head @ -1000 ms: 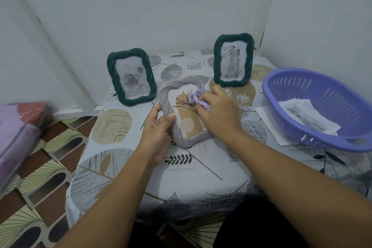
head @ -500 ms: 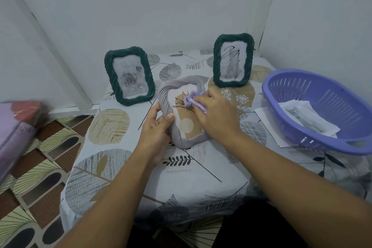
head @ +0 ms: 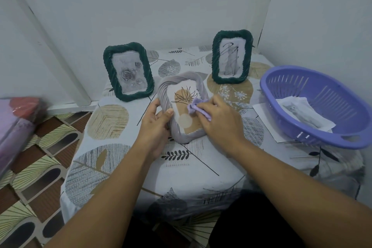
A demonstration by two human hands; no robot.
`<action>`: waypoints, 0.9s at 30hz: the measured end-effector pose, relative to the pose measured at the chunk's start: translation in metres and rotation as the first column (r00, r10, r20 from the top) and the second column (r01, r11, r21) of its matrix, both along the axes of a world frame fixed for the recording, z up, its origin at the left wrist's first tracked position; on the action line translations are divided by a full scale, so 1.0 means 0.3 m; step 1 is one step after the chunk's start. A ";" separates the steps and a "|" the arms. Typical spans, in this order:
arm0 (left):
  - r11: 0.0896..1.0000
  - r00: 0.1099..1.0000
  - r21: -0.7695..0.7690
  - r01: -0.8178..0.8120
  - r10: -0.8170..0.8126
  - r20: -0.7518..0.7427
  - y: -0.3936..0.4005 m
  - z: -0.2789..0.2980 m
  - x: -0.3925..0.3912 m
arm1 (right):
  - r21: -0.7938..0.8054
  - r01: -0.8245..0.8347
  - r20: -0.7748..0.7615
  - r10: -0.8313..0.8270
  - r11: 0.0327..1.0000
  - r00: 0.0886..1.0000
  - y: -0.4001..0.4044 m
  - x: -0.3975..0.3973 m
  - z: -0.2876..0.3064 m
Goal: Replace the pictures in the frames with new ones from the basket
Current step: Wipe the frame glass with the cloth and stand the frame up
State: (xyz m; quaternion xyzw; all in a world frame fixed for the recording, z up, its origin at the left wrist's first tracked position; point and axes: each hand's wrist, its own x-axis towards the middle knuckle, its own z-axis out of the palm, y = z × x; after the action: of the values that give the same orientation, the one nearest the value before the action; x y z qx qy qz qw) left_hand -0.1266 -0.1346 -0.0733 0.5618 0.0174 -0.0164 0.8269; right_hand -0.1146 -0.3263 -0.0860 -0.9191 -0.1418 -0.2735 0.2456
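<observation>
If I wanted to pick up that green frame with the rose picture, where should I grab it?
Probably by its two long side rails, coming from above and in front. The green rose frame stands upright, leaning slightly back, with nothing touching it, so its rope-textured rim is exposed on both sides. Pinching the rim keeps fingers off the glass. The left hand is nearest, but it now grips the grey frame.

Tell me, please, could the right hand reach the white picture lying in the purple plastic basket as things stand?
Probably yes: the purple plastic basket is open-topped, beside the right hand, nothing between; the white picture lies uncovered. The hand holds a lilac cloth, though.
</observation>
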 end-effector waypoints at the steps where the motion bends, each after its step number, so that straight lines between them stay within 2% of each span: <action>1: 1.000 1.000 0.006 0.001 -0.001 0.001 -0.004 0.003 0.000 | 0.008 0.024 0.008 -0.024 1.000 1.000 -0.003 0.014 0.016; 4: 1.000 1.000 0.015 0.002 -0.003 0.006 -0.009 0.006 0.002 | 0.059 0.087 0.003 -0.087 0.994 0.996 0.004 0.044 0.042; 11: 1.000 1.000 0.007 -0.003 0.003 -0.016 -0.002 -0.003 0.005 | 0.026 -0.008 -0.044 0.009 1.000 0.999 -0.007 -0.077 -0.054; 17: 1.000 0.999 0.018 -0.018 0.019 -0.032 -0.004 -0.009 0.013 | 0.092 0.069 -0.067 -0.063 0.993 0.996 -0.015 -0.020 -0.027; 23: 1.000 0.998 0.019 -0.016 0.017 -0.057 0.000 -0.018 0.023 | 0.095 0.032 -0.120 -0.020 0.995 0.993 0.002 -0.072 -0.065; 25: 0.999 0.997 0.032 -0.012 0.014 -0.076 0.001 -0.014 0.026 | 0.154 0.037 -0.151 -0.013 0.987 0.988 -0.001 -0.062 -0.047; 27: 0.998 0.995 0.062 -0.011 0.017 -0.103 0.005 -0.002 0.032 | 0.288 0.050 -0.184 0.004 0.956 0.983 -0.001 -0.050 -0.017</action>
State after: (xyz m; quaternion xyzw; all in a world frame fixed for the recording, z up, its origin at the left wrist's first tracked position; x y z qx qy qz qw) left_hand -0.1170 -0.1332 -0.0740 0.5850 0.0647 -0.0393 0.8075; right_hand -0.1298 -0.3267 -0.0912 -0.8956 -0.0660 -0.2087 0.3872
